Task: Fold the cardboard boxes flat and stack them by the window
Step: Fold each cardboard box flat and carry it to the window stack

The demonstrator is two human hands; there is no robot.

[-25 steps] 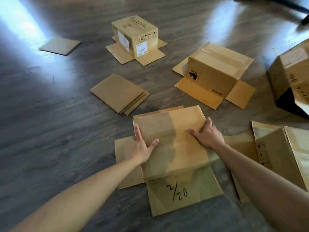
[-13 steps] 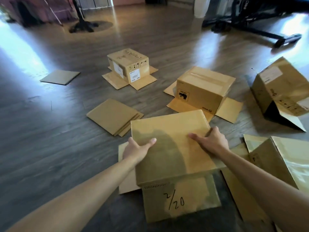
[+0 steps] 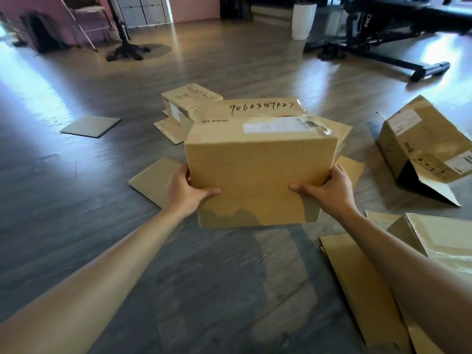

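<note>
**Inspector A:** State the position of the held box.

**Inspector B:** It is lifted off the floor, at the centre of the view, held between both hands. A white label and clear tape run along its upper face; a flap standing behind carries handwritten digits.

**Inspector A:** The hands?

**Inspector B:** The left hand grips the box's lower left edge, thumb across the near face, fingers wrapped round the side. The right hand grips the lower right edge in the same manner. Both sets of fingers are clamped on the cardboard.

**Inspector A:** Other items, relative to that box?

**Inspector B:** Behind it on the left, a small upright box with writing on top, flaps splayed on the floor. Far left, a flat sheet. Just beneath its left side, a flattened piece. To the right, a tipped box with one open flap. Near right, flattened cardboard lies beside a partly open box. Far behind, a white pot and a black bench frame.
</note>
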